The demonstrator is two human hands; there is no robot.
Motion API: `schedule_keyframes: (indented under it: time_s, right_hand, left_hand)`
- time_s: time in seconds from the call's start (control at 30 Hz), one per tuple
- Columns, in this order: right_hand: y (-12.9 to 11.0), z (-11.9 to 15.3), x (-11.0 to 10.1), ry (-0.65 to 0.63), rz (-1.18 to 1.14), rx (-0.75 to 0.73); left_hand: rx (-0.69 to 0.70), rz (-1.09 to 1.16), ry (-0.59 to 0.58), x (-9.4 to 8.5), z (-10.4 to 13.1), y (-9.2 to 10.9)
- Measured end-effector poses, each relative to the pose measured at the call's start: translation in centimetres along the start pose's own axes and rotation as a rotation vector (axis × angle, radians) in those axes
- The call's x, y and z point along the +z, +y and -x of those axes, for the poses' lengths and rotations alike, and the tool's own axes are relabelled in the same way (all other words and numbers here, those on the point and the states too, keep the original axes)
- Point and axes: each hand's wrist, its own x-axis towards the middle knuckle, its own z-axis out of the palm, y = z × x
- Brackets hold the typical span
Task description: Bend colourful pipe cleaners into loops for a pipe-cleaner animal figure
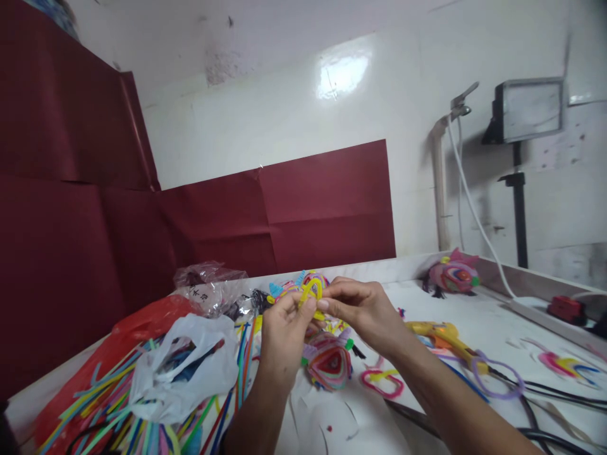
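A yellow pipe cleaner (312,289), bent into a loop, is held up over the table between my two hands. My left hand (287,328) pinches its lower left side. On its right side the thumb and fingers of my right hand (363,309) close around it. Just below lies a round, multicoloured pipe-cleaner figure (328,361) with coiled rings and a green tip. Behind my hands sit more colourful coiled pieces (316,278), partly hidden. A pink pipe-cleaner loop (382,383) with yellow across it rests below my right wrist.
At left, a red bag (156,319) and a white plastic bag (184,366) lie with many loose pipe cleaners. To the right are a yellow glue gun (441,335) with cables, a purple ring (497,379), a power strip (531,308) and a pink figure (454,273).
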Motion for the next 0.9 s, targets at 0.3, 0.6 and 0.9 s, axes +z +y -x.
schedule_keyframes:
  time_s: [0.3, 0.6, 0.9]
  right_hand:
    - [-0.17, -0.04, 0.04, -0.030, 0.019, 0.022]
    - [0.03, -0.09, 0.14, -0.009, 0.055, 0.077]
    - [0.05, 0.05, 0.43, 0.005, 0.048, 0.102]
  left_hand:
    - [-0.128, 0.072, 0.007, 0.16, -0.02, 0.45]
    - [-0.085, 0.050, 0.001, 0.20, -0.25, 0.04]
    - [-0.015, -0.022, -0.073, 0.01, -0.08, -0.39]
